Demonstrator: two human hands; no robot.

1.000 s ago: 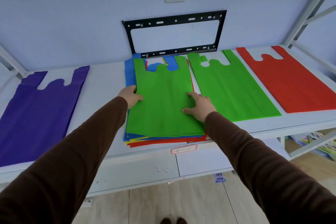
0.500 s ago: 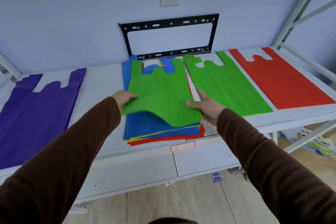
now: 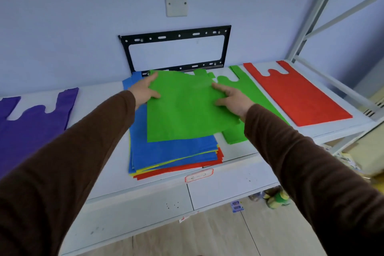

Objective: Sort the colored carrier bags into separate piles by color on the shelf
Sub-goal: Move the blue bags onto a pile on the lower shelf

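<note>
Both hands hold a green carrier bag (image 3: 182, 114) lifted off the mixed stack (image 3: 172, 154), whose top bag is blue with yellow and red edges below. My left hand (image 3: 144, 92) pinches the bag's left edge, thumb on top. My right hand (image 3: 231, 98) grips its right edge, finger and thumb spread on top. The held bag partly covers another green bag (image 3: 235, 134) lying flat on the shelf to the right. A red bag (image 3: 295, 93) lies further right and a purple bag (image 3: 29, 129) at the far left.
The white shelf (image 3: 232, 174) runs along a blue wall with a black metal bracket (image 3: 176, 36) behind the stack. A white shelf post (image 3: 309, 23) stands at the right. Small items lie on the wooden floor (image 3: 276, 199) below.
The green bag went from lying flat on the stack to being lifted by both hands and carried up and to the right, now overlapping the green bag beside the stack.
</note>
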